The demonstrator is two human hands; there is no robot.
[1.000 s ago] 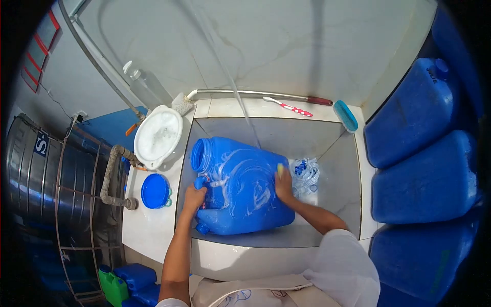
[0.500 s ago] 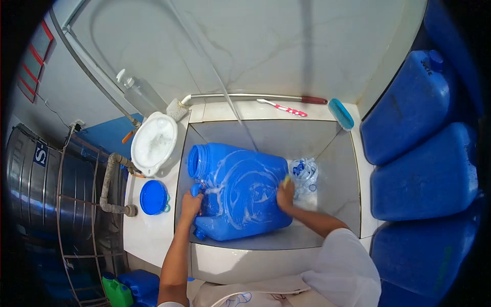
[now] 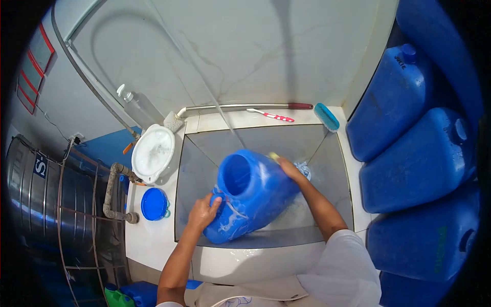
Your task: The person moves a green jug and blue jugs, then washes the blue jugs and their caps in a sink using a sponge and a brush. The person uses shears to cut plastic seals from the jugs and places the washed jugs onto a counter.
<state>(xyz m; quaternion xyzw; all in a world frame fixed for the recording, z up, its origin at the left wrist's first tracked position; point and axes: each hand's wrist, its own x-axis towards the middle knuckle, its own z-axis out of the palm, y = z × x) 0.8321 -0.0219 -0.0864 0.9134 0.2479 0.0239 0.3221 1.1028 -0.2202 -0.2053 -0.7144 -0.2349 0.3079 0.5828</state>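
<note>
Fingers of the left hand (image 3: 203,211) are closed round the handle of the large blue plastic jerrycan (image 3: 268,192), suds-streaked and tilted, open mouth upward, within the grey-tiled basin (image 3: 331,163). Right hand (image 3: 291,170) holds a small yellow pad (image 3: 273,155) at the jerrycan's far side, finger curl partly hidden. Step judged: scrubbing the outer wall; next move calls for firm left-hand support against slipping.

Blue jug (image 3: 263,197), red-and-white toothbrush (image 3: 271,115)

Blue jug (image 3: 263,197) tipped mouth-up; right hand (image 3: 290,169) shifted to its far side
</note>
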